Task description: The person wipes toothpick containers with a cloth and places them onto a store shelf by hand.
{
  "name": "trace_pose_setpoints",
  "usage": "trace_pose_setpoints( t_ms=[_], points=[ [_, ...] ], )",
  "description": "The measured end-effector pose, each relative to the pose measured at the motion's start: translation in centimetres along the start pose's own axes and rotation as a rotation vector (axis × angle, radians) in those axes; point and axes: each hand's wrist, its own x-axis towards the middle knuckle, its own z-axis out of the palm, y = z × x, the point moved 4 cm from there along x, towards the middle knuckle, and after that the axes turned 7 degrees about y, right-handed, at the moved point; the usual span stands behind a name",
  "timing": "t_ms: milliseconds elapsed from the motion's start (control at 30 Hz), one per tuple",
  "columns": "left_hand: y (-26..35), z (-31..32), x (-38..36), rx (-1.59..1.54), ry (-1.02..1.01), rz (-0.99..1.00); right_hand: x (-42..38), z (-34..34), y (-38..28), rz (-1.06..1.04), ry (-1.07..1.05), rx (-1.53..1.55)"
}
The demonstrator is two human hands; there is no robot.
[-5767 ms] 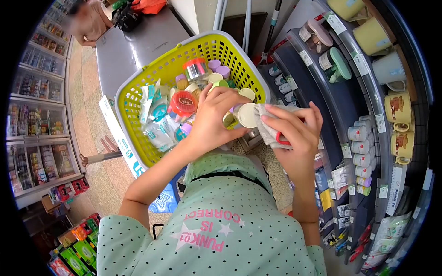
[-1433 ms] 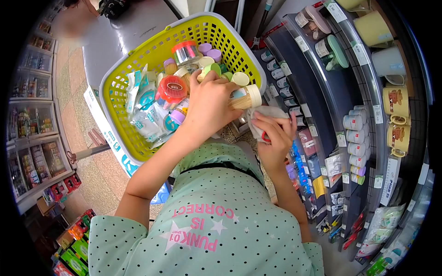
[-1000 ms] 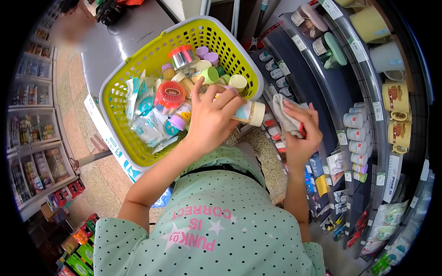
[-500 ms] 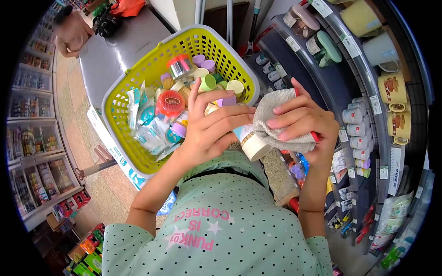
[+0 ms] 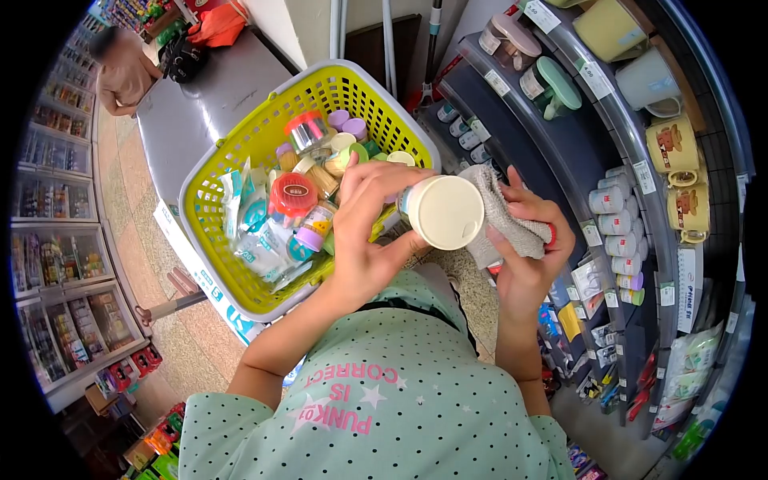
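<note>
My left hand point(image 5: 376, 212) is closed round a small jar with a cream lid point(image 5: 450, 213), the lid facing up toward me. In my right hand point(image 5: 538, 228) is a grey knitted cloth with a red edge point(image 5: 498, 216), bunched against the jar's right side. Just beyond my left hand stands a yellow-green basket point(image 5: 210, 172). It holds several small containers, among them a red-lidded jar point(image 5: 294, 196), a clear jar with a red rim point(image 5: 307, 133), a toothpick jar with a purple lid point(image 5: 314, 228) and white-and-teal packets point(image 5: 268, 232).
The basket rests by a grey table point(image 5: 188, 120) bearing a black bag point(image 5: 184, 58). On the right, curved shelves hold mugs point(image 5: 674, 144), lidded cups point(image 5: 550, 88) and rows of small jars point(image 5: 614, 200). Another person point(image 5: 124, 72) is at the far left, near glass-fronted cabinets point(image 5: 60, 256).
The jar has been tipped so its cream lid now faces me. My right hand and the cloth have shifted slightly down, with the cloth at the jar's right side.
</note>
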Motion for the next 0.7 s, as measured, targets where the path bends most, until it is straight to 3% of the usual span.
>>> trace_pose_setpoints(
  t_ms=[233,500,700],
  points=[
    [0.6,0.5,0.1,0.107,0.071,-0.010,-1.7,0.2,-0.2,-0.056,0.080,-0.128],
    [0.6,0.6,0.6,0.246,0.126,0.001,-2.3,0.6,-0.4,-0.166,0.016,-0.281],
    [-0.2,0.3,0.8,0.184,0.070,-0.186,-1.7,0.2,-0.3,-0.116,-0.079,-0.215]
  ],
)
